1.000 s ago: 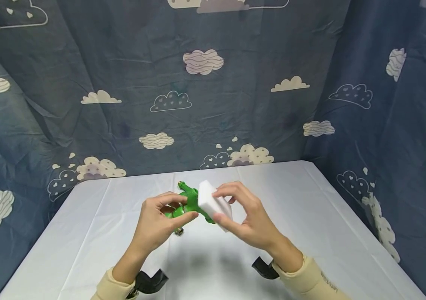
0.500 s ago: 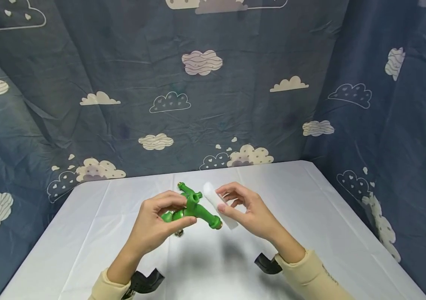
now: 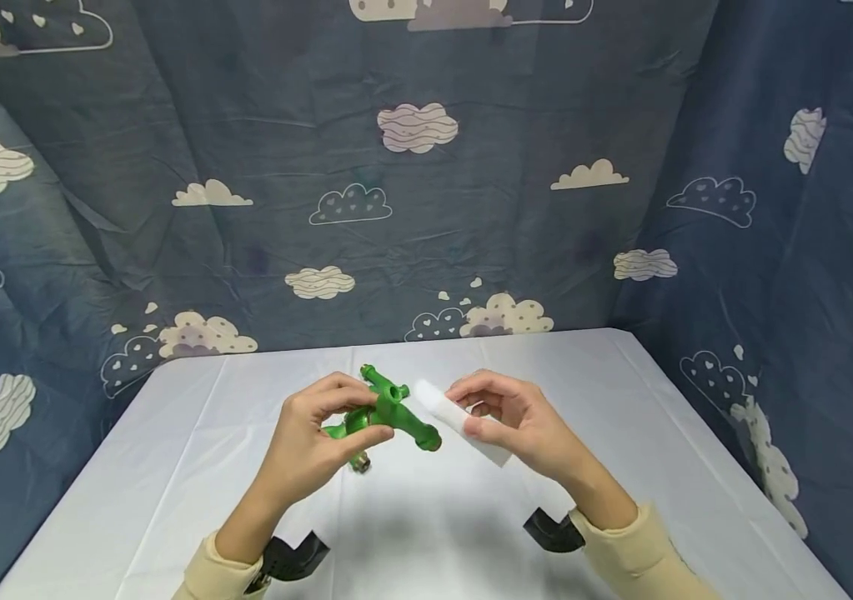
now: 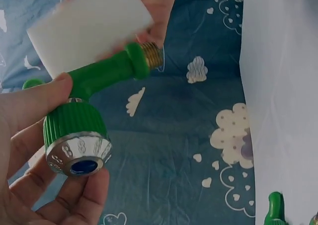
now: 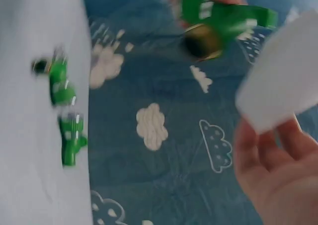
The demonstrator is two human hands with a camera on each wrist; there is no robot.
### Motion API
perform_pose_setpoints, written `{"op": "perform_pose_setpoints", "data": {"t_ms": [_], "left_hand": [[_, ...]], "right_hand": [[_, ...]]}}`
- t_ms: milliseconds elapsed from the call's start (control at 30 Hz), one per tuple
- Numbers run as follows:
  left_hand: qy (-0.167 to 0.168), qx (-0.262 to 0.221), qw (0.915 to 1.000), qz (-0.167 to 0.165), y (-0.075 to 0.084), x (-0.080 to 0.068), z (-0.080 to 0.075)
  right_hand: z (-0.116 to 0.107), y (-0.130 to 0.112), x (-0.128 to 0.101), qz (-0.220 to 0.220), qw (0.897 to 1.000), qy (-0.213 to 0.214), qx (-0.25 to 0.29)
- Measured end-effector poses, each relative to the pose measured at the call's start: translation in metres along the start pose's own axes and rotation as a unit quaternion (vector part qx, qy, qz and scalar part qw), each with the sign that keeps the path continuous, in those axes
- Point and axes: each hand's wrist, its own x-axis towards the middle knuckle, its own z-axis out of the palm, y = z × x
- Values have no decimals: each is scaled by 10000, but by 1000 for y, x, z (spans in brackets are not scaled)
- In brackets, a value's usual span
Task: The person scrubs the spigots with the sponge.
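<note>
A green water tap (image 3: 409, 422) is held in my left hand (image 3: 309, 437), thumb and fingers around its body. The left wrist view shows its brass threaded end (image 4: 151, 55) and ribbed green knob (image 4: 74, 121) with a silver rim and blue centre. My right hand (image 3: 527, 429) pinches a white sponge block (image 3: 464, 421) by its side, just right of the tap. A narrow gap separates sponge and tap in the head view. In the right wrist view the sponge (image 5: 280, 78) is blurred and the tap's open end (image 5: 202, 41) faces the camera.
More green tap pieces (image 5: 62, 83) lie on the white-covered table (image 3: 584, 400), partly hidden behind the left hand in the head view. Whether they form one tap or two, I cannot tell. A dark blue cloud-patterned curtain (image 3: 471, 217) hangs behind and at both sides.
The sponge has come away from the tap, turned edge-on and shifted right with my right hand. The tap's front, covered a second ago, is now visible. My left hand stays almost in place.
</note>
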Motion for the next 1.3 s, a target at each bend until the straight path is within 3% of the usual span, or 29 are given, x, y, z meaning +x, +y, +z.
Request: {"op": "perform_pose_setpoints", "data": {"t_ms": [133,267,367,467,567,667,800,900,1067,1200,1300], "left_hand": [[-90,-27,9999,94,2,-1,0],[-287,-162,9991,252,7,-3,0],[-399,-273,9981,392,10,-4,1],[-334,-200,9978,531,10,-3,2],[-292,-134,9979,565,8,-3,2],[-343,-172,9975,589,8,-3,2],[-334,-188,9975,589,7,-3,0],[-230,-175,9985,463,5,-2,-1],[-196,-289,9994,-25,2,0,2],[-229,-402,9985,-283,2,-1,4],[-217,-448,9985,-248,3,-3,4]], "right_hand": [[12,-1,2,-437,9878,276,-1467],[12,8,2,-242,9749,440,-2168],[7,14,1,61,9781,449,-2031],[3,15,0,162,9929,257,-1150],[5,14,0,201,9984,-75,-527],[8,17,1,164,9926,-139,-1199],[10,18,2,203,9740,262,-2241],[9,14,2,0,9715,656,-2278],[15,3,0,-964,9596,1196,-2358],[22,2,0,-1470,9501,1119,-2515],[23,6,2,-1359,9549,888,-2485]]}}
